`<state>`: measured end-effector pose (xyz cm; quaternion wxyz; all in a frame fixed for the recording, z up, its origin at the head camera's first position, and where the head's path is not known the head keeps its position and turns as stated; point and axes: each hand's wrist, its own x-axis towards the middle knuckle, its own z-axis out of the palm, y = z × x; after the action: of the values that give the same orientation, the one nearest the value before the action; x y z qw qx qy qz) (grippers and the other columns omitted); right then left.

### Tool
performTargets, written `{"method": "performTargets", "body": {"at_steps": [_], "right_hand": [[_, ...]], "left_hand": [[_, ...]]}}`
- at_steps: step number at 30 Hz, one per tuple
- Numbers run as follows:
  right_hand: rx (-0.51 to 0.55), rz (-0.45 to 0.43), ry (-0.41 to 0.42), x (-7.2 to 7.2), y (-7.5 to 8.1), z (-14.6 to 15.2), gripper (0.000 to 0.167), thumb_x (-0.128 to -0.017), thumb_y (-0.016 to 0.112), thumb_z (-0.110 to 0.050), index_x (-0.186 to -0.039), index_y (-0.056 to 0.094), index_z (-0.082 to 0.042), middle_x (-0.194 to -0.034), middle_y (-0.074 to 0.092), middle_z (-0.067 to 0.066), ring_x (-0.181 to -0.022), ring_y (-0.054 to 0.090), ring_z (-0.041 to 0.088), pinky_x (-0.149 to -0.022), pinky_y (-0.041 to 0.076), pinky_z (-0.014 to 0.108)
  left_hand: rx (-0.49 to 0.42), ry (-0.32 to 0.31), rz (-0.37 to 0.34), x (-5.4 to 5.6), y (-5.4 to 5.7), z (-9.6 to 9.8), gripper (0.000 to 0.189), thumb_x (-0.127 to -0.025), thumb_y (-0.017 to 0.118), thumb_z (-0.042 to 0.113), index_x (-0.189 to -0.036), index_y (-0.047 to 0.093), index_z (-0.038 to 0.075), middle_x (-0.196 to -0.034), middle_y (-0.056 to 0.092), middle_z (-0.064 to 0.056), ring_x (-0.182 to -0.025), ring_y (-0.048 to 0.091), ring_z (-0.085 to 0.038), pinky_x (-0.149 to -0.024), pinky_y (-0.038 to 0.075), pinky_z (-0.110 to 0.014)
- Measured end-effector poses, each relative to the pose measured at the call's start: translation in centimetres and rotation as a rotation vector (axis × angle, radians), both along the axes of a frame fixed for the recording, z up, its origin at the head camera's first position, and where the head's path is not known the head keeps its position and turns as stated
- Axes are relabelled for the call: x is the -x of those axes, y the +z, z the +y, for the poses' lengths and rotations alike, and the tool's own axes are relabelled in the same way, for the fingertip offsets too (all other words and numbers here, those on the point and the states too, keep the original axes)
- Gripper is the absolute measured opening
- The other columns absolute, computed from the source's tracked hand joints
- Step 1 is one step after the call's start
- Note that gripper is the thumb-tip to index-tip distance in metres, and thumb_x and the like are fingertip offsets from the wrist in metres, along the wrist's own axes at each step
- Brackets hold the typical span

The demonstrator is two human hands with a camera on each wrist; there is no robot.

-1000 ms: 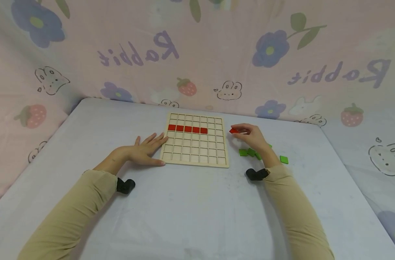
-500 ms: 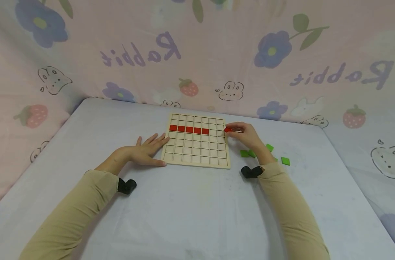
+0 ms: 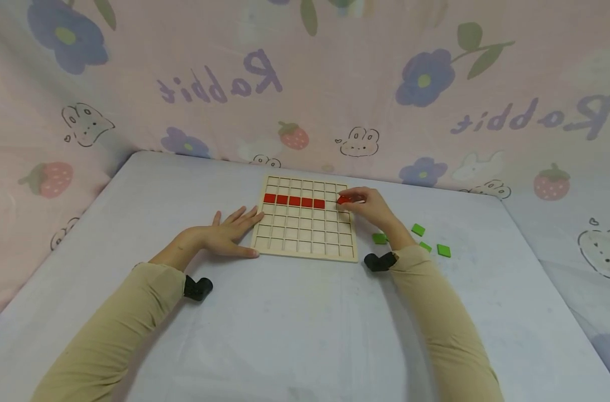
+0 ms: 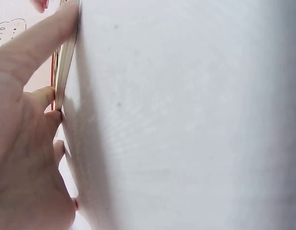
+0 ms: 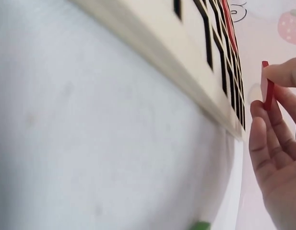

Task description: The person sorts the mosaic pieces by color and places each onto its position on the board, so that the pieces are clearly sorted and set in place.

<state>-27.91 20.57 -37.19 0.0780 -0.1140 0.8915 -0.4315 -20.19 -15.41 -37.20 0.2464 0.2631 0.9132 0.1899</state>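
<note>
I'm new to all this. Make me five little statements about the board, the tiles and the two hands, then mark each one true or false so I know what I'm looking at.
1. The left hand touches the left edge of the board. True.
2. The right hand holds nothing. False: it pinches a red tile.
3. Five red tiles lie side by side in one row of the board. True.
4. The green tiles sit in the board's squares. False: those in view lie on the white tabletop, to the right of the board.
5. Every square of the board is filled. False: most of its squares are bare.
</note>
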Motion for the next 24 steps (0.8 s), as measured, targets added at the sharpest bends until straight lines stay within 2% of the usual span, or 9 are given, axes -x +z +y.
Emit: {"method": "performTargets", "body": {"at_steps": [4, 8, 14, 24], "right_hand": [[-0.012, -0.017, 0.017, 0.2, -0.1, -0.5, 0.038, -0.089, 0.068, -0.02, -0.125, 0.063, -0.007, -0.121, 0.064, 0.015, -0.113, 0.057, 0.028, -0.097, 0.042, 0.043], [-0.029, -0.016, 0.041, 0.5, -0.3, -0.8, 0.036, -0.09, 0.067, -0.017, -0.124, 0.063, -0.005, -0.122, 0.064, 0.016, -0.112, 0.058, 0.03, -0.096, 0.045, 0.043], [-0.061, -0.02, 0.047, 0.5, 0.0, -1.5, 0.036, -0.09, 0.067, -0.016, -0.124, 0.063, -0.005, -0.122, 0.063, 0.016, -0.112, 0.057, 0.03, -0.098, 0.044, 0.044], [-0.084, -0.021, 0.042, 0.7, 0.0, -1.8, 0.036, -0.09, 0.067, -0.014, -0.124, 0.063, -0.003, -0.118, 0.064, 0.018, -0.108, 0.058, 0.029, -0.092, 0.045, 0.039]], "left_hand": [[0.003, 0.001, 0.001, 0.0, 0.0, 0.1, 0.094, -0.091, 0.058, 0.051, -0.155, 0.0, 0.015, -0.161, -0.011, -0.012, -0.147, -0.017, -0.036, -0.104, -0.018, -0.07], [0.002, 0.002, 0.002, 0.0, 0.0, 0.1, 0.093, -0.091, 0.057, 0.051, -0.155, 0.0, 0.015, -0.161, -0.011, -0.012, -0.147, -0.016, -0.036, -0.104, -0.018, -0.07], [0.011, 0.003, 0.001, 0.0, 0.1, 0.1, 0.095, -0.091, 0.058, 0.05, -0.155, -0.001, 0.015, -0.162, -0.011, -0.011, -0.147, -0.017, -0.035, -0.104, -0.018, -0.07], [0.014, 0.003, 0.0, -0.1, 0.2, 0.1, 0.095, -0.091, 0.058, 0.051, -0.155, -0.001, 0.015, -0.161, -0.012, -0.011, -0.147, -0.017, -0.035, -0.104, -0.018, -0.07]]}}
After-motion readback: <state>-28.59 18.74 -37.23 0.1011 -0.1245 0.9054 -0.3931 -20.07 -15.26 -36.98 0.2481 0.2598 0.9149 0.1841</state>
